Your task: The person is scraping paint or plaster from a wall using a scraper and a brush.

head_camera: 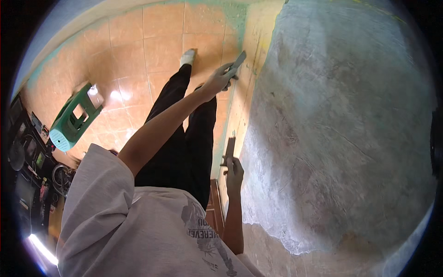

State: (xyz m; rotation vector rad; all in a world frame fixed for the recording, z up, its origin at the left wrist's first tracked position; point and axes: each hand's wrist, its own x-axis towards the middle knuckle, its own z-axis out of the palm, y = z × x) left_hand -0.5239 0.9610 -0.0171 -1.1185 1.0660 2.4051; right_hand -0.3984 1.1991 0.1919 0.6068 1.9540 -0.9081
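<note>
My left hand (218,81) is closed on a flat grey scraper-like tool (239,59), its blade angled up beside the lower wall strip (255,45). My right hand (235,176), lower in the view, grips a second narrow flat tool (230,148), with a small bit of material at its tip. Whether either blade touches the wall cannot be told. To the right of both hands spreads a large grey, unevenly coated wall surface (322,128) with a ragged border. Below that border, beige wall (270,249) shows.
Orange floor tiles (162,52) with greenish smears along their edges lie under my feet. A green plastic stool (78,116) lies on its side at left. Beyond it are a bicycle wheel (61,178) and mixed dark items. A brown wooden door (216,207) stands near my right arm.
</note>
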